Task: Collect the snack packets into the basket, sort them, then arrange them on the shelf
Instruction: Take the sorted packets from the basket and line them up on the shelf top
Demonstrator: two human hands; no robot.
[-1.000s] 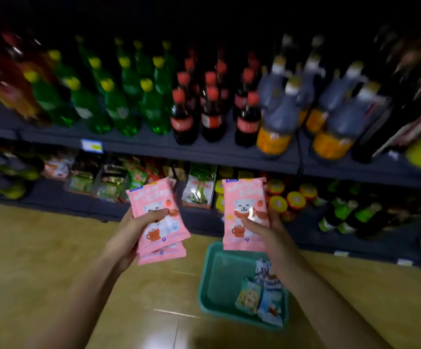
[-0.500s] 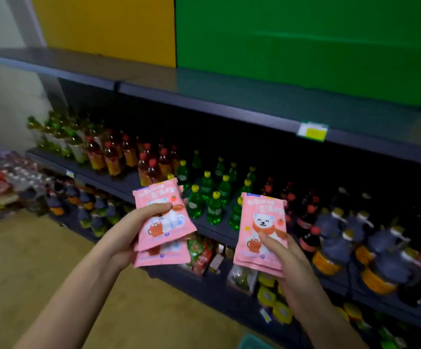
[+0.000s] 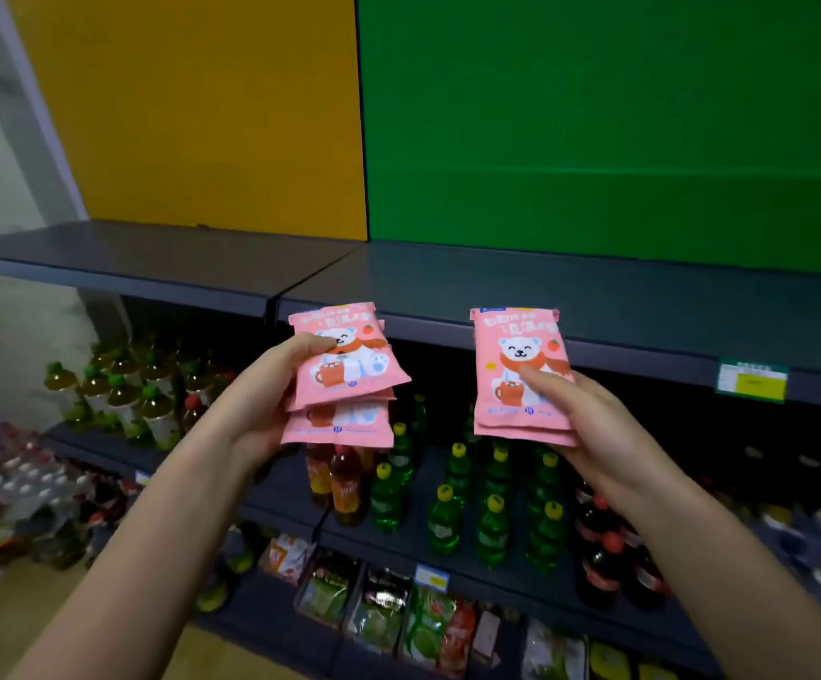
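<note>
One wide-angle camera is mounted on my head. It faces forward and slightly down at the shelf (image 3: pixel 497 282), at close range. My left hand (image 3: pixel 256 404) and right hand (image 3: pixel 595 424), each gripping pink packets (image 3: pixel 349 370), occupy mid-frame. My forearms enter from the bottom corners.

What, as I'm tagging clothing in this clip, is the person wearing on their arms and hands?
Nothing visible. The left hand and right hand are bare, without gloves, and no ring shows on the fingers in view. The left forearm and right forearm are bare too: no sleeve, watch or bracelet appears up to the frame's lower edge.
</note>
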